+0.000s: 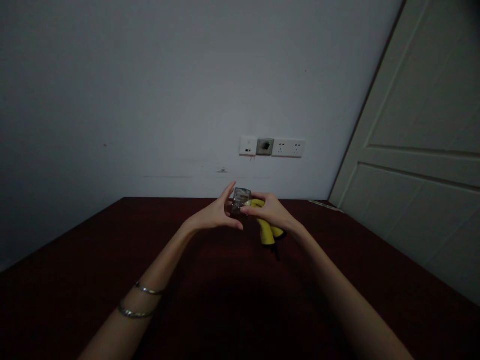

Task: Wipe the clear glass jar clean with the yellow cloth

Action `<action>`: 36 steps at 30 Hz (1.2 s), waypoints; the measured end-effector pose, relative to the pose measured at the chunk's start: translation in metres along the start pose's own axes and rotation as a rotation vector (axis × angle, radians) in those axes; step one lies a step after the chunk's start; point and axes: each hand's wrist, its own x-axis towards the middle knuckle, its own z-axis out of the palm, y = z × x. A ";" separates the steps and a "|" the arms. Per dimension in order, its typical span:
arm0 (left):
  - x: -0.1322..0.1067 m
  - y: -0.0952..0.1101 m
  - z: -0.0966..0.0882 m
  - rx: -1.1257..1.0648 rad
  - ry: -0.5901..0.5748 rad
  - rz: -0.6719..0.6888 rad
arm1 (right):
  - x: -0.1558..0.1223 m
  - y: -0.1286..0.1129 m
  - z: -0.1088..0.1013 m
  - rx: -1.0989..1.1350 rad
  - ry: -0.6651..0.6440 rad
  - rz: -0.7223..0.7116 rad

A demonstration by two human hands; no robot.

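Observation:
Near the middle of the view, my right hand (273, 210) is closed around a yellow object with black ends (267, 233). Its two yellow, handle-like parts hang below the palm, and a thin black piece dangles from them. A see-through greyish block or container (242, 196) shows at the right thumb and fingertips; its exact kind is unclear. Around the left side of this clear piece, my left hand (217, 212) has thumb and fingers spread apart. Some left fingertips are partly hidden behind the clear piece, so I cannot tell if they touch it.
A dark red table (210, 280) stretches beneath both arms to a pale wall (168, 90). Wall sockets (288, 148) sit beyond the hands. At the right stands a panelled white door (420, 120). A flat pale strip (325, 205) lies by the table's far right edge.

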 end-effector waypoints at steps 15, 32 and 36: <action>0.000 0.003 -0.002 0.364 0.130 0.171 | 0.000 0.007 -0.006 -0.123 -0.070 0.012; 0.004 -0.005 0.020 0.092 0.126 0.213 | 0.008 -0.006 0.004 0.098 0.476 -0.324; 0.004 -0.001 0.027 0.082 0.148 0.221 | 0.008 -0.006 0.015 0.131 0.529 -0.376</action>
